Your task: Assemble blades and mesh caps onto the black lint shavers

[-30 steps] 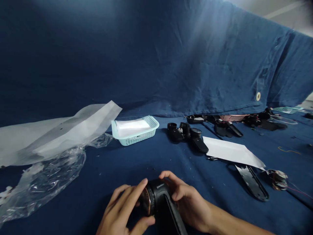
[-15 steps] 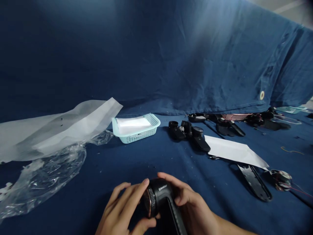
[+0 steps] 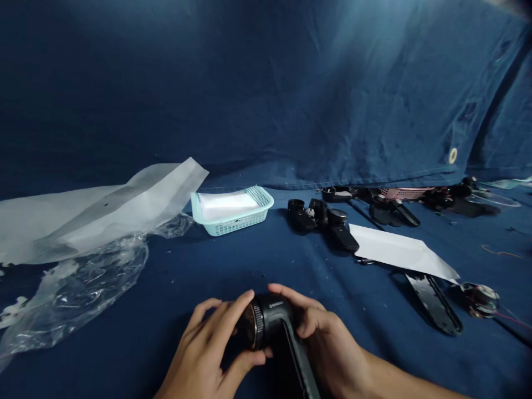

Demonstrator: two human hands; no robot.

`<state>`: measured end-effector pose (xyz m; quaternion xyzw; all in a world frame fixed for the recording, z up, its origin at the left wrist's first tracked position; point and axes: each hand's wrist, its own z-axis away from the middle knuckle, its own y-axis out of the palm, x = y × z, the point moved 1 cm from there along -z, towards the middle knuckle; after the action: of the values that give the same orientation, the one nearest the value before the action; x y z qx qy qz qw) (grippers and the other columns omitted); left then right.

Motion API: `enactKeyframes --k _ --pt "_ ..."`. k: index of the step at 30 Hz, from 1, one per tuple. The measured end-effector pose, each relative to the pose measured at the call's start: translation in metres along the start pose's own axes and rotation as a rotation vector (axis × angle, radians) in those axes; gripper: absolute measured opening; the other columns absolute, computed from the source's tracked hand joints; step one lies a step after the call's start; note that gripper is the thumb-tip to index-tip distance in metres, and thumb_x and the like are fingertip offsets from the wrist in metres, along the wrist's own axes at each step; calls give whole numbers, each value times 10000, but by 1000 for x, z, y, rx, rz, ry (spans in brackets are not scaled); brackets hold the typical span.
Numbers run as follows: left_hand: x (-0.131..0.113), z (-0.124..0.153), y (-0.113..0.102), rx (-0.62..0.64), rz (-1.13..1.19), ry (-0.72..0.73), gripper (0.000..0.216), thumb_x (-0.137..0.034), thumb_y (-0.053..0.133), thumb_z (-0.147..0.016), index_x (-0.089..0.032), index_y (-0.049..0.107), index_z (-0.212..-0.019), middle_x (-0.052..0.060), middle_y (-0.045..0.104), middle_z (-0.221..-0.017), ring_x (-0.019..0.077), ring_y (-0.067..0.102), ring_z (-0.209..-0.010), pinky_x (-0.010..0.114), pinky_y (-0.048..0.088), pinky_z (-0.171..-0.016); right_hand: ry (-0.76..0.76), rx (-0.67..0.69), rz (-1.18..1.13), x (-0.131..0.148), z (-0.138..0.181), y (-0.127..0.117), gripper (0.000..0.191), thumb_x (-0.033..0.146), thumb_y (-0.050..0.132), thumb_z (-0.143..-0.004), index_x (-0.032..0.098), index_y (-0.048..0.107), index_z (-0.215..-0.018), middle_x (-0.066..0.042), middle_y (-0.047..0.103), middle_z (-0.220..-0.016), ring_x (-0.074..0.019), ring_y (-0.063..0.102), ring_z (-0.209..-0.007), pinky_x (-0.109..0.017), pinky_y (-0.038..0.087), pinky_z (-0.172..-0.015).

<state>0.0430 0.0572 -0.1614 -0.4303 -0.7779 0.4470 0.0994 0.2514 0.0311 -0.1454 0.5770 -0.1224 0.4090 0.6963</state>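
A black handheld appliance (image 3: 276, 318) with a handle, small white lettering and a ribbed ring is held low in front of me. Copper colour shows round the rim of its round end, which faces left. My left hand (image 3: 211, 343) grips the ribbed ring (image 3: 258, 324), with the forefinger on top and the thumb underneath. Round the back of the head, from the right, my right hand (image 3: 328, 338) is wrapped, its thumb by the top of the handle. The lower handle runs out of view at the bottom edge.
A light blue basket (image 3: 236, 226) with white paper stands ahead. Clear plastic and white wrapping sheet (image 3: 108, 216) lie at left. Black appliance parts (image 3: 343, 235), a paper sheet (image 3: 390, 249), a handle shell (image 3: 436, 305) and a wired motor (image 3: 482, 299) lie at right, before a blue curtain (image 3: 249, 94).
The view has shifted slightly, so the table things sit a little higher in the picture. Both hands keep their hold on the appliance, which has barely turned.
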Motion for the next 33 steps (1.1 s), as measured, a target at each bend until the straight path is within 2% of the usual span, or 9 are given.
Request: enactKeyframes --k 7,13,18,21,28,31,33 --pt "0 -5 1 40 62 -88 551 -425 534 -931 -269 362 -1431 54 690 -1056 212 662 -869 387 538 -860 -27 46 -39 -4 -3 -4 634 136 541 -616 180 620 -1243 -76 735 -1012 -257 652 -942 -406 464 -855" --pt "6 0 1 30 69 -112 580 -391 557 -903 -258 364 -1433 68 683 -1035 212 662 -864 334 581 -764 -48 213 -13 -6 -12 -5 696 100 524 -628 193 565 -1316 -79 735 -1031 -241 686 -840 -424 480 -832" --pt "11 1 3 -6 37 -115 573 -366 576 -884 -257 392 -1416 76 677 -1062 209 682 -883 309 600 -746 -48 278 -24 -5 -18 -11 691 105 508 -639 179 559 -1324 -102 718 -1086 -255 672 -908 -434 500 -813" --pt "11 0 3 -29 51 -119 561 -374 597 -868 -264 426 -1390 70 678 -1046 200 689 -857 300 606 -731 -32 278 -15 -4 -19 -12 666 121 513 -666 177 555 -1327 -99 713 -1078 -243 671 -865 -450 500 -818" --pt "13 -1 4 -45 55 -123 543 -366 599 -862 -272 449 -1376 59 672 -989 175 684 -785 286 607 -706 -99 196 133 -4 -15 -9 677 185 570 -641 227 570 -1316 -62 715 -1016 -236 669 -828 -430 498 -788" --pt "14 1 3 -75 46 -101 554 -366 626 -842 -269 468 -1364 61 686 -1003 186 694 -804 284 606 -723 -152 176 299 -4 -8 -12 710 192 560 -680 291 511 -1381 -22 714 -965 -206 663 -793 -430 465 -858" --pt "13 3 0 -121 52 -72 566 -410 670 -811 -271 506 -1334 67 703 -1029 209 703 -850 279 604 -740 -192 197 443 -2 -2 -14 707 205 548 -733 316 454 -1426 -23 697 -1042 -208 653 -852 -449 431 -930"
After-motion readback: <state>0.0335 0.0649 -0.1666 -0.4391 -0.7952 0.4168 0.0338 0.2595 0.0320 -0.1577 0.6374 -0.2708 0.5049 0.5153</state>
